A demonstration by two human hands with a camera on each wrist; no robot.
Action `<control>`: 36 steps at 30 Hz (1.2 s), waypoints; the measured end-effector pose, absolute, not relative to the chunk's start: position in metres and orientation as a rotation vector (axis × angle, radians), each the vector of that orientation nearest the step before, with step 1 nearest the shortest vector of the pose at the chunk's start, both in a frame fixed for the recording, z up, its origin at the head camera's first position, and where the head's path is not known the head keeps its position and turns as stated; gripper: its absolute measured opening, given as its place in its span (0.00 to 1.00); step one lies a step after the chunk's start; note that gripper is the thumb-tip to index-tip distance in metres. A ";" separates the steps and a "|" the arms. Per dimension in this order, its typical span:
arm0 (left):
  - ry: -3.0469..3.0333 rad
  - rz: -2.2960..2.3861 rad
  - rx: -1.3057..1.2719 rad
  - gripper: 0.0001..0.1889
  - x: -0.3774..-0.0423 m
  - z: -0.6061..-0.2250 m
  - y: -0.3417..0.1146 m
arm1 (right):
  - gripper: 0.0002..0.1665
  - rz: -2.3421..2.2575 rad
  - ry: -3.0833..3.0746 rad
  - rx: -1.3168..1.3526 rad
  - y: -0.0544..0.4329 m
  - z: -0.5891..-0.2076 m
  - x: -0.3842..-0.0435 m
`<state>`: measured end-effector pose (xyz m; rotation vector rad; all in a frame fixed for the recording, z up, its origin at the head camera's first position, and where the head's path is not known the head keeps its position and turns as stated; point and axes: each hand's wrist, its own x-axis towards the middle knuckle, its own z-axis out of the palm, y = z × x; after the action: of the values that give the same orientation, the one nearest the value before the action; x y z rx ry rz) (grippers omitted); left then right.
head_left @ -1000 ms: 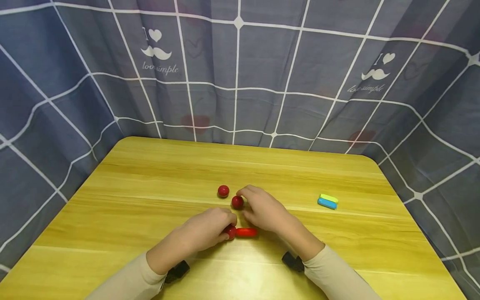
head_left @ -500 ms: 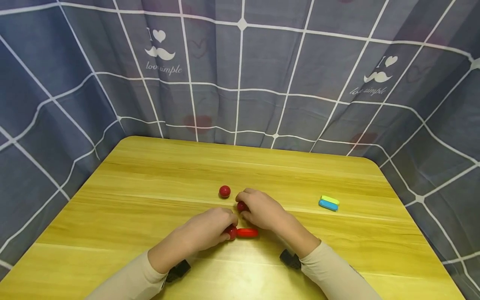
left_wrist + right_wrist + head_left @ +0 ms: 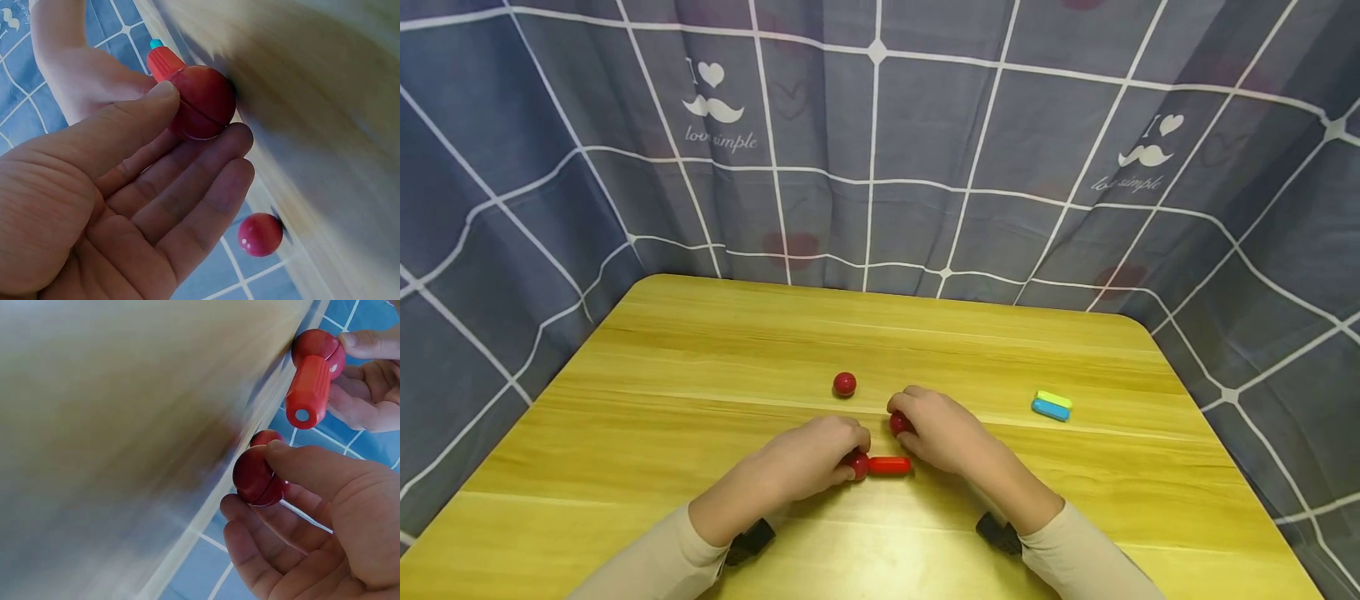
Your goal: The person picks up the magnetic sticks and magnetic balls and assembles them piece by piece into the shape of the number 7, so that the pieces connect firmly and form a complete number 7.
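Observation:
My left hand (image 3: 805, 461) pinches a red ball (image 3: 206, 100) with a dark seam, low over the wooden table. A red ribbed stick (image 3: 889, 466) juts from that ball toward the right; its end shows a small blue centre in the right wrist view. Just beyond the stick's free end, my right hand (image 3: 946, 431) grips a second seamed red ball (image 3: 253, 475) between thumb and fingertips. This ball and the stick are apart. A third red ball (image 3: 845, 384) lies alone on the table, farther back than both hands.
Side by side on the table's right part lie a yellow-green stick (image 3: 1055, 400) and a blue stick (image 3: 1050, 410). A grey-blue checked curtain (image 3: 820, 150) hangs along the wooden table's (image 3: 700, 333) back and sides.
The right hand has closed its fingers on the second ball and drawn it right and nearer, away from the third ball. My left hand, its ball and the red stick stay almost still.

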<state>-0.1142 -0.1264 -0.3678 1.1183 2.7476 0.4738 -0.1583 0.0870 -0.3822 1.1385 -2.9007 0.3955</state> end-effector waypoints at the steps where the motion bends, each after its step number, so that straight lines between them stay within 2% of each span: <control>1: 2.746 0.478 1.117 0.08 -0.114 -0.368 -0.127 | 0.16 0.391 -2.903 1.135 0.089 -0.382 -0.157; 16: 2.741 0.497 1.128 0.07 -0.114 -0.368 -0.130 | 0.15 0.360 -2.903 1.159 0.113 -0.377 -0.135; 36: 2.809 0.439 1.119 0.07 -0.119 -0.372 -0.127 | 0.15 0.404 -2.919 1.233 0.127 -0.381 -0.124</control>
<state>-0.1193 -0.1273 -0.3718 1.1188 2.8087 0.4392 -0.1242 0.1265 -0.3809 1.2330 -2.9194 0.4039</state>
